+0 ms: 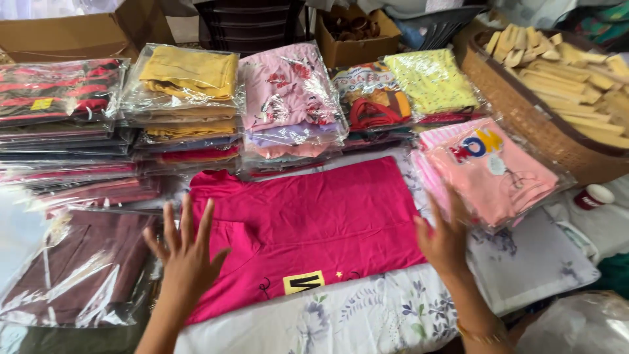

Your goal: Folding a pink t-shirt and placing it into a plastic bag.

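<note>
L hand (pixel 185 252) spread wide, on left edge of pink shirt (pixel 308 226) | shirt flat on floral sheet (pixel 367 314), mid | R hand (pixel 445 239) open, blurred, at right edge | risk: R wrist cld knock bagged pink garment (pixel 488 167) just beside; uneven push cld crease shirt

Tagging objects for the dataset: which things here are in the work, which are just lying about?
In hand: left hand, right hand, magenta shirt spread flat on floral sheet.
Lying about: bagged garment stacks, pink bagged garment, wicker basket, cardboard box.
</note>
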